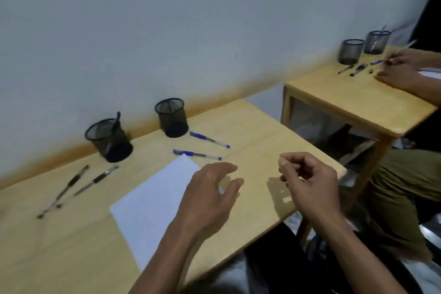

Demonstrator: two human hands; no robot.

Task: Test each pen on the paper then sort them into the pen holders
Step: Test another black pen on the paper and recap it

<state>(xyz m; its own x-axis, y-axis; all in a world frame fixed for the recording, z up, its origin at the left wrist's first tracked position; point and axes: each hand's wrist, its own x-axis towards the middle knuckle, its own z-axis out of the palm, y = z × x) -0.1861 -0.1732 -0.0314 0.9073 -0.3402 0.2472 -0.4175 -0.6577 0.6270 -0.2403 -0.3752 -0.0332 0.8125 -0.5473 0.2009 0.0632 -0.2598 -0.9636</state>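
Observation:
A white paper [155, 200] lies on the wooden table [71, 234]. Two blue pens rest beyond it: one [209, 139] near the right mesh pen holder [171, 117], the other [197, 154] by the paper's far corner. Two black pens [69, 185] [95, 180] lie at the left. The left mesh holder [108, 139] has one black pen standing in it. My left hand [211, 194] hovers over the paper's right edge, fingers apart, holding nothing. My right hand [306, 182] floats over the table's right end, fingers curled loosely, and I see nothing in it.
A second wooden table [353, 98] stands at the right with two mesh holders [352, 51], several pens and another person's hands [401, 71]. That person's leg is at the right. A white wall runs behind both tables.

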